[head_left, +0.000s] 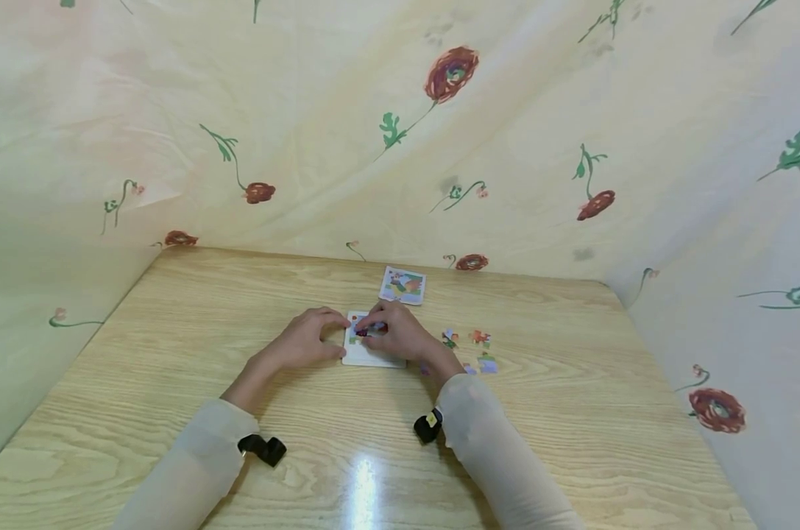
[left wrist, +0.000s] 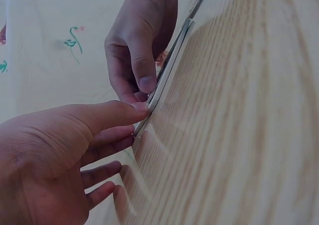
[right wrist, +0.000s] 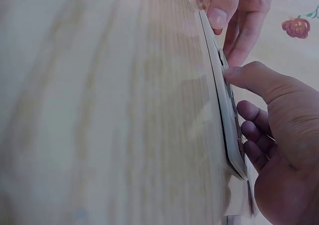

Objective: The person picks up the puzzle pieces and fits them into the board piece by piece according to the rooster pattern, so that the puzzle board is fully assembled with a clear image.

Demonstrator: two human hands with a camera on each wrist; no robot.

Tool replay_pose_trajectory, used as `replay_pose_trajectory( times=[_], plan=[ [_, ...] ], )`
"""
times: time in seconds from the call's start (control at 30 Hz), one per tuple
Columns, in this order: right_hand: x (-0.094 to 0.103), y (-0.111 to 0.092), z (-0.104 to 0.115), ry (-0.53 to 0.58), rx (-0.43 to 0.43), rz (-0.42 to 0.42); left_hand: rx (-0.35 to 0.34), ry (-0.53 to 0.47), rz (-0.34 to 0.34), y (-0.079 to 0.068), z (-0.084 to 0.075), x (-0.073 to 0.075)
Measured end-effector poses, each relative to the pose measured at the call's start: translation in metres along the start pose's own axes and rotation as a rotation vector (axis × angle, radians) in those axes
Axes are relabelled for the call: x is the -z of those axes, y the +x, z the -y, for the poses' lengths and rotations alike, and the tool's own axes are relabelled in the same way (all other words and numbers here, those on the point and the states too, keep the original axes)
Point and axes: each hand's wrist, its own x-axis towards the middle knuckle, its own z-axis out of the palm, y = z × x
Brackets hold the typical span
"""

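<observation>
A small white jigsaw puzzle board (head_left: 376,358) lies flat on the table, partly filled with coloured pieces. My left hand (head_left: 305,338) holds the board's left edge, its index finger near the far corner and its thumb near the front one. Over the board, my right hand (head_left: 400,333) pinches a dark-coloured puzzle piece (head_left: 362,332) between thumb and fingers, low on the left part. In the right wrist view, the right thumb (right wrist: 239,74) is right at the board's top face. The right hand hides much of the picture.
Behind the board lies a square picture card (head_left: 402,285). Several loose puzzle pieces (head_left: 487,363) lie to its right, some partly behind the right wrist. The wooden table (head_left: 274,276) meets a flower-printed cloth (head_left: 307,147) at the back and sides.
</observation>
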Motion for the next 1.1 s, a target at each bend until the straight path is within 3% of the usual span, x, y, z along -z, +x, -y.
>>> replay_pose_trajectory(
  times=[0.93,1.1],
  plan=[
    [-0.004,-0.0008,-0.0014,-0.047,-0.014,-0.003,-0.004,0.013,0.001,-0.0009,0.0,0.0005],
    [-0.0039,-0.0016,-0.0008,-0.036,-0.032,0.003,0.023,-0.012,0.004,-0.0014,-0.0019,0.0]
  ],
)
